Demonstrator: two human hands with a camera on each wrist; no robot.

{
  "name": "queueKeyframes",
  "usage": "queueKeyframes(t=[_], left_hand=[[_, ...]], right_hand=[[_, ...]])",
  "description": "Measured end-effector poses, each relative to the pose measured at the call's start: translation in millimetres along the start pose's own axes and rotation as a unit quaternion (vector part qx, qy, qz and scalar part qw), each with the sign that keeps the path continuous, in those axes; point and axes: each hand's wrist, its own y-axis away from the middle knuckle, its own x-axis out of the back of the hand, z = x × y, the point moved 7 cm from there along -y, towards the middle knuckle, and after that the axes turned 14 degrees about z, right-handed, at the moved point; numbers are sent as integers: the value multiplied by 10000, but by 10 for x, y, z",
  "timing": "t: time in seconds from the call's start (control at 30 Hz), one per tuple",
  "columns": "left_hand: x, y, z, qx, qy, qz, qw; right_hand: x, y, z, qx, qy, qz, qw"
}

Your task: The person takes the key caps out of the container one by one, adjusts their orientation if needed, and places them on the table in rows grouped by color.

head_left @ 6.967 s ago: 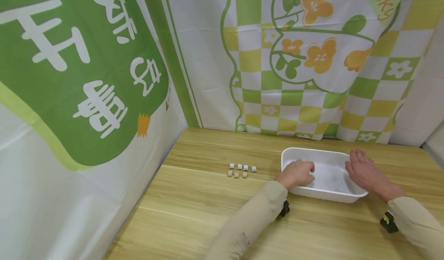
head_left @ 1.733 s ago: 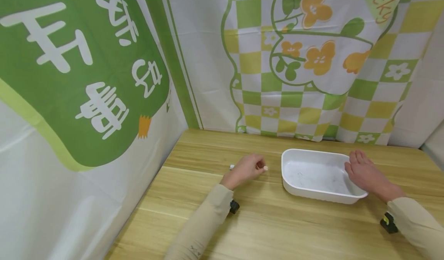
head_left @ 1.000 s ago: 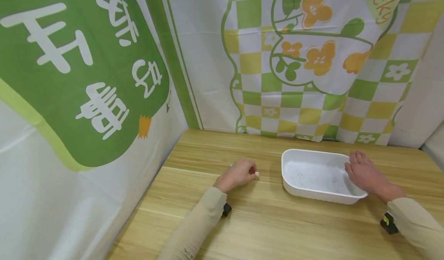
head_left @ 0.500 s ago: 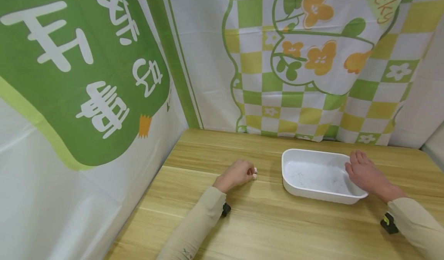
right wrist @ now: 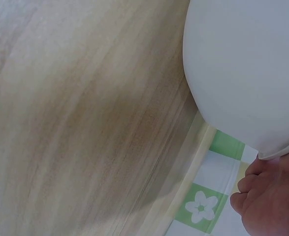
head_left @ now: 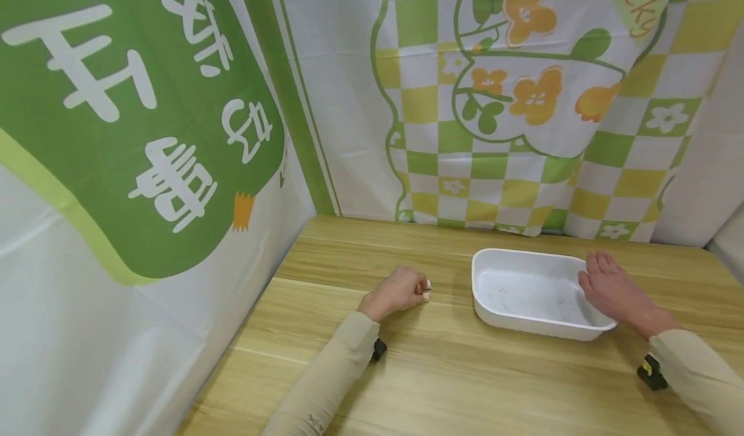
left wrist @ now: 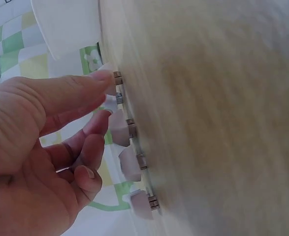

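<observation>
- The left hand (head_left: 397, 290) rests on the wooden table (head_left: 465, 384), well to the left of the white tray (head_left: 526, 323), with its fingers bent over a row of small pale keycaps (left wrist: 127, 164).
- In the left wrist view the thumb and forefinger close on the keycap (left wrist: 115, 83) at the end of the row nearest the tray; I judge it a pinch just forming, since the cap sits on the wood in line with the others.
- At least four keycaps show in that row. From the head camera only one or two pale caps (head_left: 427, 285) peek out beside the fingertips; the hand hides the rest.
- The right hand (head_left: 610, 290) lies flat against the tray's right rim, fingers straight and relaxed, steadying the tray rather than gripping it. The right wrist view shows only the tray's rounded outer wall (right wrist: 242, 69) and a bit of that hand.
- The tray stands to the right of the keycaps, apart from them. Its inside looks bare apart from faint marks, and I see no cap lying in it.
- As a judgement, the work seems to be at its start: the caps sit on the table, one is being taken up, and nothing shows in the tray. If the caps are bound for the tray, the whole group is left to move.
- A green and yellow printed cloth (head_left: 523, 100) hangs behind the table.
</observation>
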Motion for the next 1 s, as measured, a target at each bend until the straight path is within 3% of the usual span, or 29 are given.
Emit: queueKeyframes(t=[0.2, 0.33, 0.7, 1.0], left_hand=[[48, -35, -31, 63, 508, 60, 9987], [132, -104, -8, 172, 596, 19, 9981], [396, -324, 34, 172, 697, -169, 9973], [645, -489, 18, -89, 616, -270, 9977]], right_hand=[[1, -33, 7, 216, 127, 251, 9994], [5, -39, 27, 250, 88, 345, 9991], [7, -72, 73, -162, 13, -247, 9996], [196, -185, 109, -55, 229, -149, 9996]])
